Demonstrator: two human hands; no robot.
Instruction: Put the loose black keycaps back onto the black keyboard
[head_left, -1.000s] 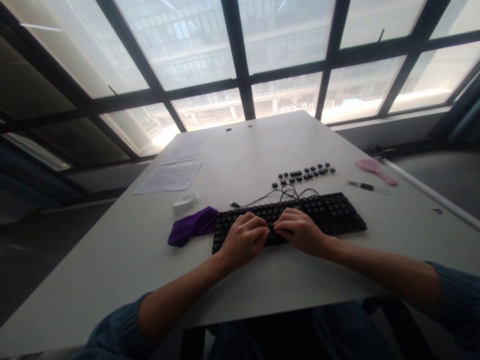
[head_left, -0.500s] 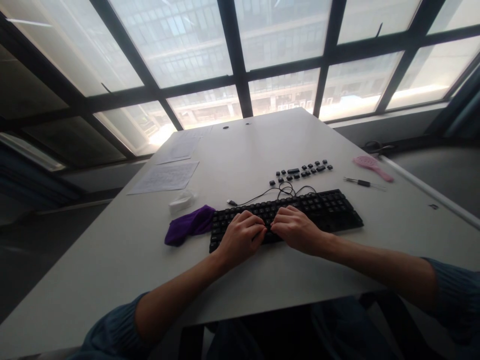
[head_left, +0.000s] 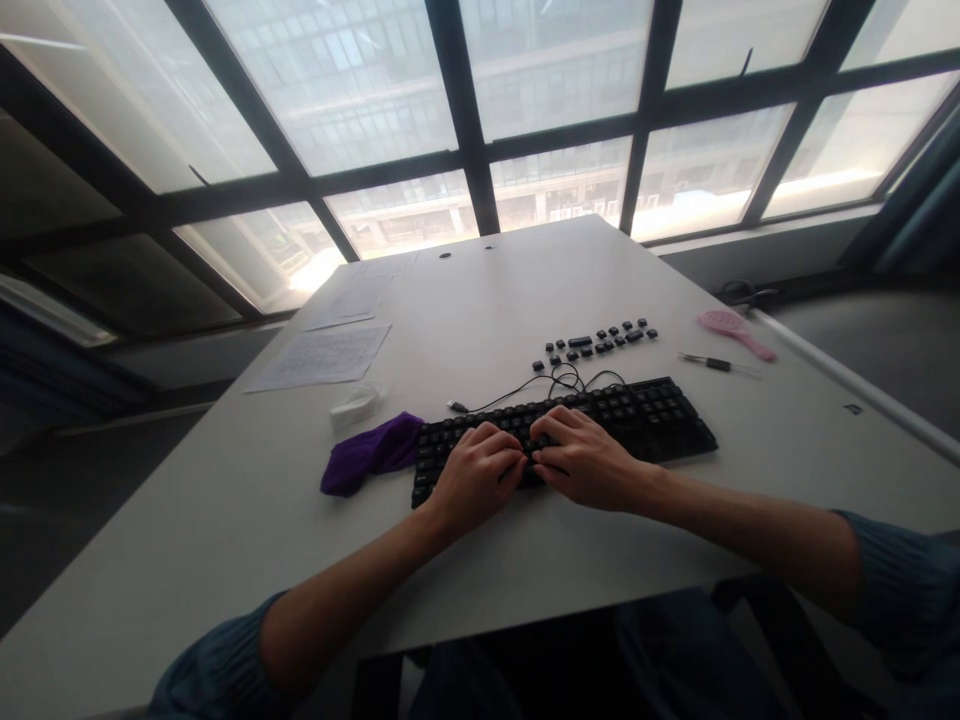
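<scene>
A black keyboard (head_left: 660,425) lies on the white table, slightly angled. My left hand (head_left: 480,470) rests over its near middle part, fingers curled and tips pressed together at the keys. Whatever sits between those fingertips is hidden. Close beside it, my right hand (head_left: 581,455) is over the keyboard too, with a gap between its upper finger and the fingertips below. I see nothing in that gap. Several loose black keycaps (head_left: 580,342) lie in two rough rows behind the keyboard. Its cable (head_left: 525,385) is coiled there, the USB plug (head_left: 457,406) to the left.
A purple cloth (head_left: 371,455) touches or nearly touches the keyboard's left end, with a whitish translucent item (head_left: 356,407) behind it. Papers (head_left: 322,357) lie at the back left. A thin tool with a dark handle (head_left: 718,364) and a pink hairbrush (head_left: 735,330) are at the right.
My right hand's upper finger has lifted and spread away from the fingertips below. My left hand stays at the same keys. The whole view has shifted slightly.
</scene>
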